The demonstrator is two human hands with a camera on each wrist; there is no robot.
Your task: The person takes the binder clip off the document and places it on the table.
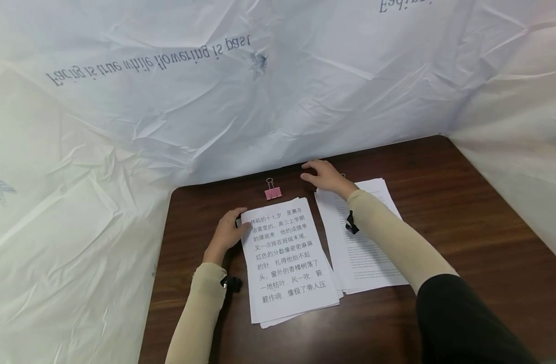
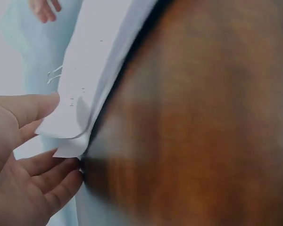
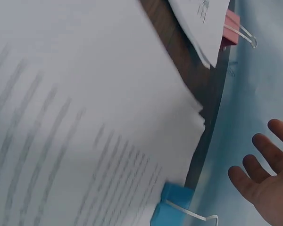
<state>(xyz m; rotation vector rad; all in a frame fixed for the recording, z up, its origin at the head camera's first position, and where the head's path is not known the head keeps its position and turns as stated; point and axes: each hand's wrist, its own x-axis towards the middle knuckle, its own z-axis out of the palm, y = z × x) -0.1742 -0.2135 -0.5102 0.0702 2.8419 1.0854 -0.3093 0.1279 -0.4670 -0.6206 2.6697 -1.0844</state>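
Note:
The left paper stack [image 1: 282,263], its top sheet printed with large characters, lies slightly fanned on the table. My left hand [image 1: 229,231] is at its far left corner; in the left wrist view the thumb [image 2: 40,106] lies over the sheets, with fingers under the corner. My right hand [image 1: 324,177] holds nothing, fingers spread, over the far end of the right paper stack [image 1: 369,253], which has small print. A pink binder clip [image 1: 273,193] lies just beyond the left stack. A blue binder clip [image 3: 172,205] sits at the right stack's far edge, largely hidden in the head view.
The dark wooden table [image 1: 478,227] has rounded far corners. A pale plastic sheet [image 1: 178,116] with printed lettering hangs behind it and at the sides. Bare wood shows to the right of the stacks and in front of them.

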